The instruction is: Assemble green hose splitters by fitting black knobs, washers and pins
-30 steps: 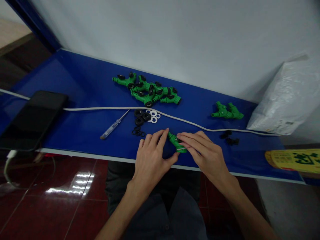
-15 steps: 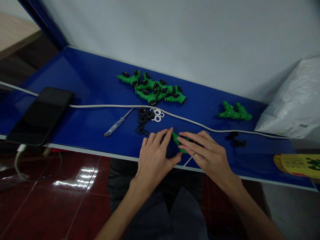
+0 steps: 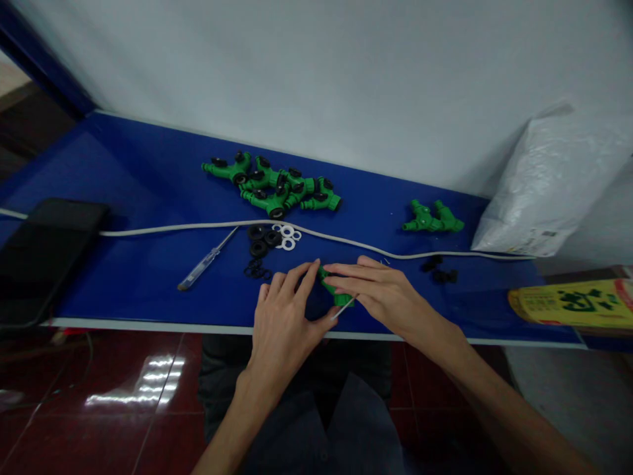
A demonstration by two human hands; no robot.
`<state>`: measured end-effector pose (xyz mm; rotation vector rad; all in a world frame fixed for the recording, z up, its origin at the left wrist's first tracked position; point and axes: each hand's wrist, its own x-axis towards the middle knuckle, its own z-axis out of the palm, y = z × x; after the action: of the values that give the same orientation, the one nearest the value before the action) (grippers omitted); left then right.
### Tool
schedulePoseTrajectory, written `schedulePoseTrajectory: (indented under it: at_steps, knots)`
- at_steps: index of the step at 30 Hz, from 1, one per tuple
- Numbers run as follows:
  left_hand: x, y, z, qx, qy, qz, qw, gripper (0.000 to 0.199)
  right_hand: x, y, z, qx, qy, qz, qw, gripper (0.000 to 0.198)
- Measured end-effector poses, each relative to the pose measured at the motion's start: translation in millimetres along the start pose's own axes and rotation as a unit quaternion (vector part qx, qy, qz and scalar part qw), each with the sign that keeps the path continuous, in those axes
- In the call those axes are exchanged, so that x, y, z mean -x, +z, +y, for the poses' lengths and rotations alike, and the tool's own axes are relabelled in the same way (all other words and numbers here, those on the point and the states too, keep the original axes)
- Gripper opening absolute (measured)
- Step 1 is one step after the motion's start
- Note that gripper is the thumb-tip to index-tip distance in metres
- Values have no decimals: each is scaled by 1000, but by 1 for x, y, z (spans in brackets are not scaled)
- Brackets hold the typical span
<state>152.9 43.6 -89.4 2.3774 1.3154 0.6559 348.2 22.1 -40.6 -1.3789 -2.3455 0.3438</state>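
A green plastic Y-shaped hose splitter [image 3: 343, 300] lies at the table's front edge, partly covered by my fingers. My left hand [image 3: 291, 320] holds it from the left, index fingertip at its far end and thumb near its close end. Over its right side bends my right hand [image 3: 388, 290], with a thin white stick [image 3: 345, 307] jutting out from under the fingers across the splitter's near end. How the right fingers grip the stick is partly hidden. Black rubber washers [image 3: 258, 249], white rings [image 3: 288, 244] and small black O-rings [image 3: 254, 269] lie left of my hands.
Several green splitters with black valves [image 3: 277, 191] sit at the back; another green splitter [image 3: 432, 218] lies right. A white cable [image 3: 198, 226] crosses the blue table [image 3: 148, 165]. Around are a screwdriver [image 3: 202, 267], phone [image 3: 54, 251], black parts [image 3: 440, 270], plastic-wrapped package [image 3: 544, 185] and yellow packet [image 3: 568, 303].
The whole view has shifted, so things appear farther left. The white stick's tip has moved closer to the splitter's near end, and my right hand has turned slightly. My left hand keeps its hold.
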Motion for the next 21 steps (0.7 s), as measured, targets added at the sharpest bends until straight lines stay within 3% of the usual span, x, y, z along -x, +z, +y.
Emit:
schedulePoseTrajectory:
  at_steps: [2,4,7,8,10,13,16,18,21]
  knots:
    - [0,1,-1,-3,3,3,1000,68,5,-4,-3,-5,35,30,999,44]
    - [0,1,-1,-4,4,8,1000,69,19,-10,-2,-15,117,104,988,39]
    - [1,1,-1,-5,9,13,1000,72,53,-19,7,7,299,243,923,24]
    - [1,1,-2,-7,12,12,1000,72,66,-19,12,24,348,260,901,23]
    - [1,1,-2,-12,15,10,1000,73,87,-15,18,48,399,232,886,29]
    - [1,1,-3,-16,18,10,1000,73,100,-1,19,70,405,185,893,34]
    - [1,1,-3,-19,21,9,1000,72,92,9,16,103,379,190,900,32]
    - [0,1,-2,-22,21,7,999,72,84,10,19,122,348,181,912,29]
    - [0,0,-2,-23,21,6,999,72,77,5,29,147,311,117,932,23]
